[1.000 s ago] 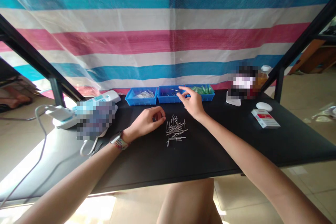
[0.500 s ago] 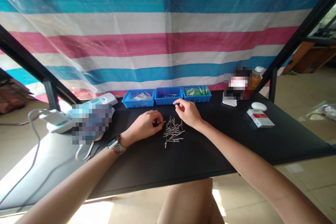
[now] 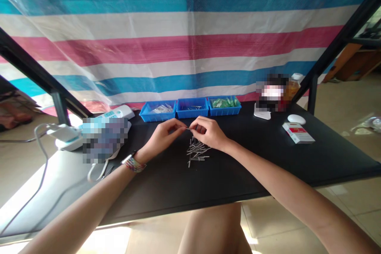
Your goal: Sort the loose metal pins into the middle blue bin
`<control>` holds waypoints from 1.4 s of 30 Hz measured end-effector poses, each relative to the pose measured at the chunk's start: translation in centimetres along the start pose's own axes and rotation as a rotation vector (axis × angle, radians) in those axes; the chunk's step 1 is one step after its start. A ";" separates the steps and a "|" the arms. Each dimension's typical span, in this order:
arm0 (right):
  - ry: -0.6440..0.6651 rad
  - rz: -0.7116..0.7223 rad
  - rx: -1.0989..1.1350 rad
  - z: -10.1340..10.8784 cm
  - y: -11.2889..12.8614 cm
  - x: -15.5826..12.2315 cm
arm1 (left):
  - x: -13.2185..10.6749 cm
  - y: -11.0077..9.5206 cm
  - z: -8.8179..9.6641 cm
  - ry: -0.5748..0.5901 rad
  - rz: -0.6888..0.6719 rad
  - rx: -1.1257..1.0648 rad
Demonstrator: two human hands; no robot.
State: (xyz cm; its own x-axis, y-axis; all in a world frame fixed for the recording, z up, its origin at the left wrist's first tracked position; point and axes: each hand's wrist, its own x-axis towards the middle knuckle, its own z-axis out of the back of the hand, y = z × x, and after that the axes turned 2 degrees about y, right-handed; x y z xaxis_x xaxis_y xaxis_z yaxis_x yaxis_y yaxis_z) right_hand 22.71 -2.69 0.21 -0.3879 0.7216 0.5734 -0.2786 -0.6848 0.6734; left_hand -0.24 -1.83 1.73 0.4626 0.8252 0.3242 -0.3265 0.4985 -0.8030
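Observation:
My left hand (image 3: 164,137) and my right hand (image 3: 208,131) meet above the black table (image 3: 238,166), fingertips pinched together on one thin metal pin (image 3: 188,128) held level between them. Just below and to the right of the pinch lies a loose pile of similar metal pins (image 3: 197,151) on the table. A beaded bracelet sits on my left wrist. Behind the hands stand three blue trays in a row: the left tray (image 3: 157,111) with clear pieces, the middle tray (image 3: 191,107) with a few pins, the right tray (image 3: 224,105) with green pieces.
A white device with a cable (image 3: 68,135) lies at the left, partly blurred. At the right are a white stand (image 3: 262,114), a white oval object (image 3: 296,119) and a red-and-white box (image 3: 298,133). A striped tarp hangs behind. Black frame posts flank the table.
My right hand has drawn back from the middle blue tray toward my left hand. Both hands have risen off the table and now pinch one pin between them.

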 end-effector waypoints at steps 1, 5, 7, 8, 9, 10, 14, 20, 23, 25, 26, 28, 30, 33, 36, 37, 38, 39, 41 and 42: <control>-0.012 -0.010 -0.001 0.0 0.0 0.0 | 0.0 0.0 0.0 -0.004 -0.004 0.008; -0.078 -0.097 0.029 0.0 -0.2 0.1 | -0.2 0.1 0.0 -0.022 -0.051 0.044; -0.094 -0.153 0.080 0.0 -0.4 0.1 | -0.3 -0.1 0.0 -0.035 -0.092 0.089; -0.094 -0.176 0.105 -0.1 -0.5 0.1 | -0.3 -0.1 -0.1 -0.043 -0.113 0.117; -0.092 -0.196 0.125 -0.1 -0.6 0.1 | -0.3 -0.2 -0.1 -0.051 -0.129 0.144; -0.090 -0.211 0.139 -0.2 -0.7 0.1 | -0.3 -0.3 -0.1 -0.054 -0.139 0.168; -0.072 -0.245 0.155 -0.3 -0.7 0.2 | -0.3 -0.2 0.1 -0.063 -0.139 0.232; -0.068 -0.234 0.188 -0.4 0.0 0.0 | -0.3 -0.3 0.2 -0.091 -0.085 0.275; -0.087 -0.202 0.187 -0.4 0.2 0.0 | -0.3 -0.6 0.2 -0.090 -0.067 0.269; -0.096 -0.178 0.173 -0.4 0.2 0.0 | -0.4 -0.7 0.2 -0.087 -0.062 0.260; -0.100 -0.170 0.168 -0.4 0.2 0.0 | -0.4 -0.7 0.1 -0.083 -0.063 0.257; -0.098 -0.168 0.160 -0.3 0.3 0.0 | -0.4 -0.7 0.2 -0.072 -0.064 0.252; -0.093 -0.180 0.151 -0.3 0.3 -0.1 | -0.5 -0.8 0.2 -0.062 -0.054 0.239; -0.082 -0.196 0.141 -0.4 0.2 -0.2 | -0.5 -0.8 0.2 -0.053 -0.022 0.215; -0.103 -0.199 0.115 -0.3 -0.5 0.4 | -0.5 -0.7 0.2 -0.063 0.011 0.220; -0.141 -0.203 0.094 -0.2 -0.8 0.7 | -0.5 -0.6 0.2 -0.070 0.019 0.225; -0.203 -0.212 0.061 0.0 -1.3 1.2 | -0.5 -0.5 0.2 -0.073 0.023 0.229; -0.271 -0.228 0.018 0.3 -1.8 1.7 | -0.5 -0.5 0.1 -0.071 0.023 0.233; -0.408 -0.273 -0.104 1.1 -3.0 2.6 | -0.5 -0.4 0.0 -0.045 0.017 0.253; -0.418 -0.298 -0.163 1.5 -3.5 2.9 | -0.5 -0.4 -0.1 -0.023 0.011 0.271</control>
State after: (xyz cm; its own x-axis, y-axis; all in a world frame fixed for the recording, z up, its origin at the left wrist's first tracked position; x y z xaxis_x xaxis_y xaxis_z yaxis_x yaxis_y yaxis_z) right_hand 23.92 1.94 0.18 0.1026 0.8433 0.5276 -0.4693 -0.4266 0.7731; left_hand -0.29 -2.46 1.85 0.4402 0.8352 0.3298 -0.5416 0.5399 -0.6444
